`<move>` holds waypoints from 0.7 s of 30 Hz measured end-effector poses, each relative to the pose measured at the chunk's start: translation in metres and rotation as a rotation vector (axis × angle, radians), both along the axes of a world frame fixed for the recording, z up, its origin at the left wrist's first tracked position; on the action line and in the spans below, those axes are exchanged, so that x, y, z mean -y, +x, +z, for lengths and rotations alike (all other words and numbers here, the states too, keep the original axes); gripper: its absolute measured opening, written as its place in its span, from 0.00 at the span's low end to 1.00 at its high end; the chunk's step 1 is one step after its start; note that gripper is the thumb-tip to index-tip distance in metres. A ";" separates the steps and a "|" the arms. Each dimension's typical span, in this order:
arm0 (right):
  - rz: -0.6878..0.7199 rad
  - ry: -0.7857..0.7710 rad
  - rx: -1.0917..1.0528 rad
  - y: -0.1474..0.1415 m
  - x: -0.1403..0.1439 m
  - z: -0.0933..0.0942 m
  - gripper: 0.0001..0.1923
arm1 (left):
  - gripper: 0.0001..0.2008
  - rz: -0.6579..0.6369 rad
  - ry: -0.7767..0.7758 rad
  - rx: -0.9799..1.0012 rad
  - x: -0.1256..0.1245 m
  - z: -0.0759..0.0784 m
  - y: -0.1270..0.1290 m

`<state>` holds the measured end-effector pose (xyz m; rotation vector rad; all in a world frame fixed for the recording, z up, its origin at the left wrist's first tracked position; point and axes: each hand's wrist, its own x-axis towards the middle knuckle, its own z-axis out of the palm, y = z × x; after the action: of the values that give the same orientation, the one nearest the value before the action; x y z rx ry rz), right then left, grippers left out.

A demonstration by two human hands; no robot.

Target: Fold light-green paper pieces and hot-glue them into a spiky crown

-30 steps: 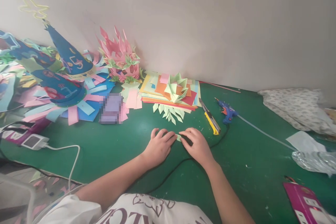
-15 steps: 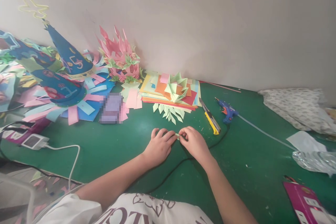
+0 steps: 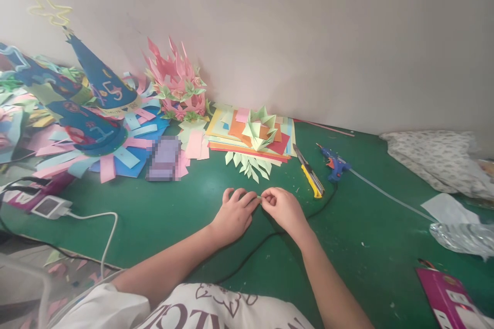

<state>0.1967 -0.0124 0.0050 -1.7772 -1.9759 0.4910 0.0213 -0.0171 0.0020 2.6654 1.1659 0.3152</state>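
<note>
Between my fingertips is a small piece of light green paper [image 3: 259, 198], mostly hidden, with only a thin edge showing. My left hand [image 3: 236, 215] rests on the green table with its thumb side at the paper's left end. My right hand [image 3: 283, 211] pinches the paper's right end between thumb and curled fingers. Just beyond my hands lie several folded light green paper leaves [image 3: 249, 165]. Behind them, a light green folded paper crown-like piece [image 3: 259, 131] sits on a stack of coloured paper [image 3: 218, 136].
A yellow utility knife [image 3: 310, 175] and a blue glue gun [image 3: 335, 164] lie to the right; the gun's black cord [image 3: 252, 257] runs beneath my arms. Leftward stand a pink paper crown [image 3: 179, 90] and blue cone hats [image 3: 100, 74]. A purple power strip [image 3: 447, 295] is at lower right.
The green paper now shows as a thinner sliver between my fingertips. My right hand has shifted very slightly; my left hand stays almost still.
</note>
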 end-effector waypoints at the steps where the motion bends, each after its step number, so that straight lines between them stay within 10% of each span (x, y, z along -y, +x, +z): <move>1: 0.000 0.016 0.008 0.000 0.000 0.000 0.05 | 0.21 0.001 -0.004 0.001 0.000 0.000 0.000; 21: 0.221 0.219 0.225 0.004 0.010 -0.010 0.09 | 0.16 0.061 -0.014 0.098 -0.002 0.000 0.003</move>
<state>0.2007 -0.0223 -0.0055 -1.5440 -2.2961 0.1372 0.0248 -0.0149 0.0021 2.5742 1.2159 0.4413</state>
